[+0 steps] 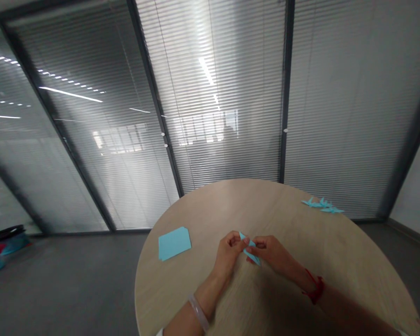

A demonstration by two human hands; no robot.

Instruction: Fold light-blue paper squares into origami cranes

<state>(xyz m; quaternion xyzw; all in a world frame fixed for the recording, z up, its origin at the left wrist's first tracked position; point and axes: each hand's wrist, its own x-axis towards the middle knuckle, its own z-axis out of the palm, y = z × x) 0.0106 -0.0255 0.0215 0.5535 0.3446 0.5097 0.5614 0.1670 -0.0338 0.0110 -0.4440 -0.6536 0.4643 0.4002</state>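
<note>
Two hands, yours, are close together: your left hand (pixel 227 254) and right hand (pixel 271 252) pinch a creased, pointed piece of folded pale-blue paper (pixel 250 249) between their fingertips. A translucent bangle (pixel 198 312) rings your left wrist, a red cord (pixel 315 290) your right. On the round wood-grain table (pixel 252 205), a flat, square-cut blue paper sheet (pixel 174 243) lies at nine o'clock, spiky blue paper scraps (pixel 322 205) at two o'clock near the rim. A glass partition with slatted blinds (pixel 231 116) stands at twelve o'clock.
</note>
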